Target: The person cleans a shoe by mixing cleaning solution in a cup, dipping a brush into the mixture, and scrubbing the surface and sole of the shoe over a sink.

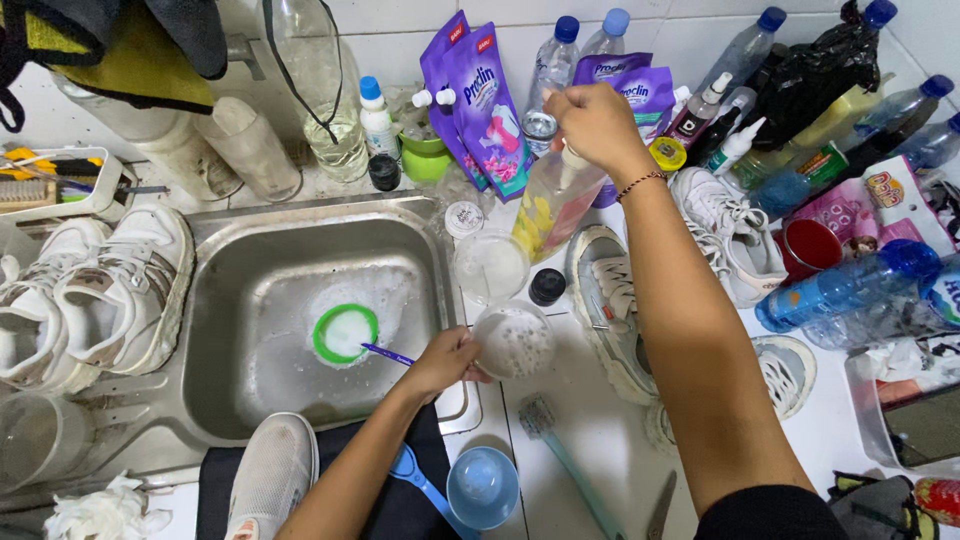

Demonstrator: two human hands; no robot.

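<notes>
Your right hand (597, 122) is closed around the top of a yellow bottle (553, 205), tilting it at the far side of the worktop (600, 440), just right of the sink (300, 310). Your left hand (445, 360) pinches a blue brush (388, 353) and steadies a foamy clear cup (513, 340) at the sink's right edge. That cup looks light, thin and probably slippery with suds, so grip it round the wall, not the rim. The bottle seems heavier with liquid; hold its neck firmly.
</notes>
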